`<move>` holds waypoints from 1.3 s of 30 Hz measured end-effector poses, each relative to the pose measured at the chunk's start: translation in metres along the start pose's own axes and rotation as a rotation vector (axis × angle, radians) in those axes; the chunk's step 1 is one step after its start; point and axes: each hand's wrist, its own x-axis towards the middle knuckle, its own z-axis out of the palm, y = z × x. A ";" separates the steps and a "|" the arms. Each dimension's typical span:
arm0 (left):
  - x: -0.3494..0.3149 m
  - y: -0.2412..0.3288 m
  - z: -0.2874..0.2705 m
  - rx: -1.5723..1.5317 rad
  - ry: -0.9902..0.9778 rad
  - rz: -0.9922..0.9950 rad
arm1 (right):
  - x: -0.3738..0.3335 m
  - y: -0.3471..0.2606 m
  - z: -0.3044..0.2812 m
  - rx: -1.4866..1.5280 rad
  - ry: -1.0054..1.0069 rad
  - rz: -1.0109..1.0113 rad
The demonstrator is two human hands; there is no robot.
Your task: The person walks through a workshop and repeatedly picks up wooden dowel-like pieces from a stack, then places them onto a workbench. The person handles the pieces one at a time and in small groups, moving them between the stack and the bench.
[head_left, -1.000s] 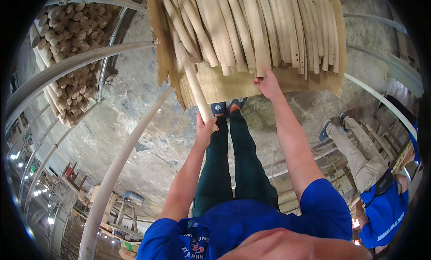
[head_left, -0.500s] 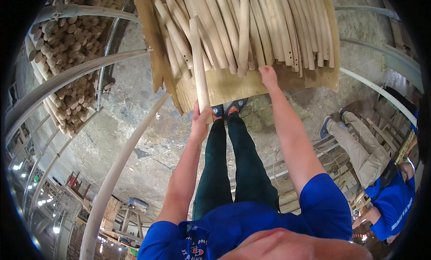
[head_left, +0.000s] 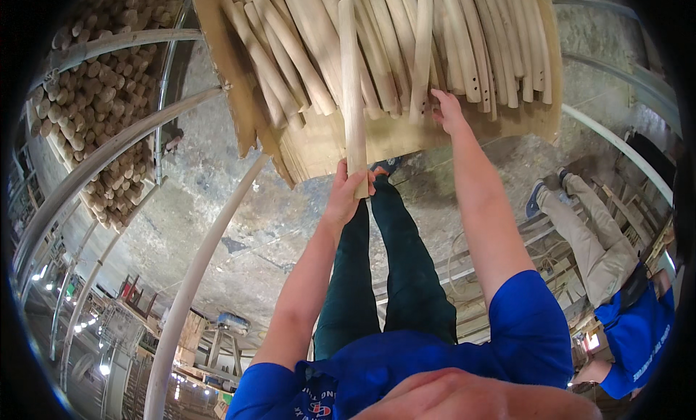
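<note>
My left hand [head_left: 346, 195] is closed round the near end of a pale round wooden rod [head_left: 352, 93]. That rod points away from me, over the other rods and across the front edge of the cardboard [head_left: 391, 138]. My right hand [head_left: 448, 114] reaches to the near ends of the rods, thumb and fingers apart, with nothing seen between them. Just left of its fingertips is the end of another rod [head_left: 422, 57], which lies on top of the row. Several rods [head_left: 471, 46] in the row have small dark holes near their ends.
Metal rails [head_left: 206, 246] curve along the left side, and another pale rail [head_left: 623, 155] runs on the right. A big stack of wooden rods [head_left: 101, 122] stands at far left. A co-worker in a blue shirt [head_left: 638, 340] is at right, near stacked timber.
My left hand has moved to the right with its rod. My right hand's closed fingers have spread apart, and the hand has shifted slightly right and away from me.
</note>
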 end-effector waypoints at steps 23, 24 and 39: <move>-0.001 0.013 0.044 -0.074 0.143 -0.121 | -0.177 0.003 -0.060 0.328 -0.252 -0.001; -0.002 0.016 0.044 -0.113 0.117 -0.101 | -0.182 0.007 -0.062 0.228 -0.189 -0.063; -0.015 0.045 0.045 -0.049 -0.021 -0.129 | -0.233 -0.035 -0.066 -0.368 0.438 -1.151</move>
